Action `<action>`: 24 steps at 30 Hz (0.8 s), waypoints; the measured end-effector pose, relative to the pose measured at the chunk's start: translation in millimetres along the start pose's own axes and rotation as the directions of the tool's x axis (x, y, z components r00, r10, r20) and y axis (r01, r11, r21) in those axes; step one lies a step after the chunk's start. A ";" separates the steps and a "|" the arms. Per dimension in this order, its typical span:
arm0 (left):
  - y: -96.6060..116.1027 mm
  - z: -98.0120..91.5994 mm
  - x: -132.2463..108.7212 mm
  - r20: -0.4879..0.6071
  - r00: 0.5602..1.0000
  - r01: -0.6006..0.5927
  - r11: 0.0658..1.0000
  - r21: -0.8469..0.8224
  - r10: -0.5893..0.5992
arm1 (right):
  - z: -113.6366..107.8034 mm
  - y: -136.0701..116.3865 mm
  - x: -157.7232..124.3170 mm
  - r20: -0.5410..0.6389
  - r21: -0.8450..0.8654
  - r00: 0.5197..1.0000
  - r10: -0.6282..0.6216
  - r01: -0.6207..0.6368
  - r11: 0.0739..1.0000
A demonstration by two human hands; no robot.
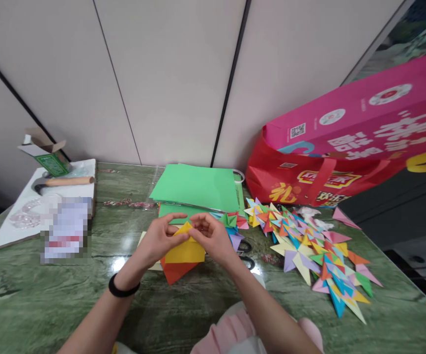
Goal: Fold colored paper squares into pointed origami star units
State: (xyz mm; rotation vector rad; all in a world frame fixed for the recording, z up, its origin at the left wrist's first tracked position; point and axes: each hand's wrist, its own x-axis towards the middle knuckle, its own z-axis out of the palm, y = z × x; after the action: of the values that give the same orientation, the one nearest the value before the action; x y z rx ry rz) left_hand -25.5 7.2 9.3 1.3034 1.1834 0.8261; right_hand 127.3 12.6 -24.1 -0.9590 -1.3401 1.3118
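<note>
A yellow paper [185, 251], folded to a peak at its top, is held up in front of me between both hands. My left hand [161, 238] pinches it at the left of the peak, with a black band on the wrist. On the other side, my right hand [213, 236] grips it near the peak with thumb and fingers. Below the yellow paper an orange-red sheet [178, 273] shows, with pale yellow paper partly behind my left hand. Green sheets [198, 184] lie just beyond my hands.
Many folded colourful paper pieces [301, 236] spread at the right, before a red bag [290, 172] and a pink bag [345, 118]. Black scissors handles [247, 262] lie by my right hand. At the left, a white board [6, 231] bears a green box [54, 162] and a wooden-handled tool [69, 181].
</note>
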 end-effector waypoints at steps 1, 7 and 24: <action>0.7 0.7 -0.3 0.002 1.000 -0.001 1.000 0.011 0.001 | 0.5 0.6 0.3 -0.005 0.012 1.000 0.012 -0.012 1.000; -0.8 5.7 -0.3 0.044 0.999 -0.002 0.998 0.059 -0.001 | 5.7 1.2 -1.7 -0.102 -0.113 0.995 0.012 -0.024 0.993; 3.6 9.4 -2.3 -0.014 1.000 0.011 0.999 -0.046 -0.012 | 2.5 0.5 -3.6 -0.159 -0.428 0.975 -0.157 0.076 0.901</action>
State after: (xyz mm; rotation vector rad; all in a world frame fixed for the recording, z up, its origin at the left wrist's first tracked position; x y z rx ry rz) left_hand -16.6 3.0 12.1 1.2539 1.1756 0.8506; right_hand 125.6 8.6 -24.9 -1.2399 -1.5352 0.8274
